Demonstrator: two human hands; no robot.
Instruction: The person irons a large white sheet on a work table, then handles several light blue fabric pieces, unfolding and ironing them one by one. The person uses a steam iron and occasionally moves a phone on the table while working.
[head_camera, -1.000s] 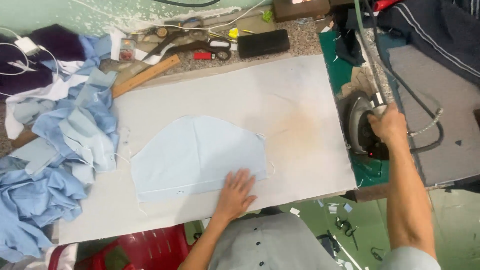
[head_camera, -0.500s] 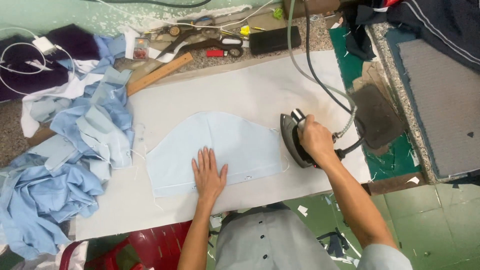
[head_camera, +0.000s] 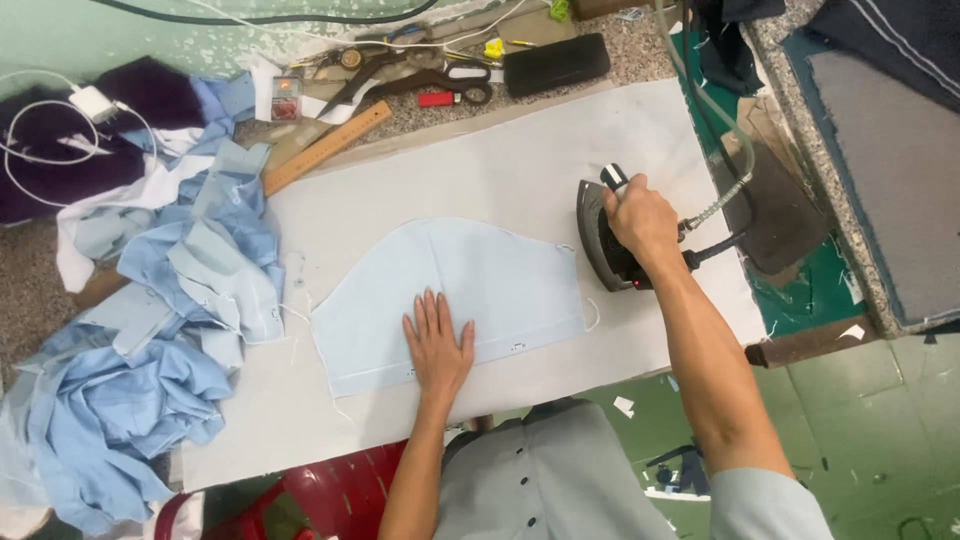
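A light blue fabric piece with a curved top edge lies flat on the white padded pressing board. My left hand rests flat on its lower edge, fingers spread, holding nothing. My right hand grips the handle of a dark steam iron, which stands on the board just past the fabric's right tip. A hose and cord run from the iron up to the back right.
A heap of light blue fabric pieces lies at the left. A wooden ruler, scissors and a black case sit behind the board. A dark iron rest pad and a grey padded surface are at the right.
My right hand carried the iron from its rest pad at the right onto the board beside the fabric. My left hand slid leftward along the fabric's lower edge.
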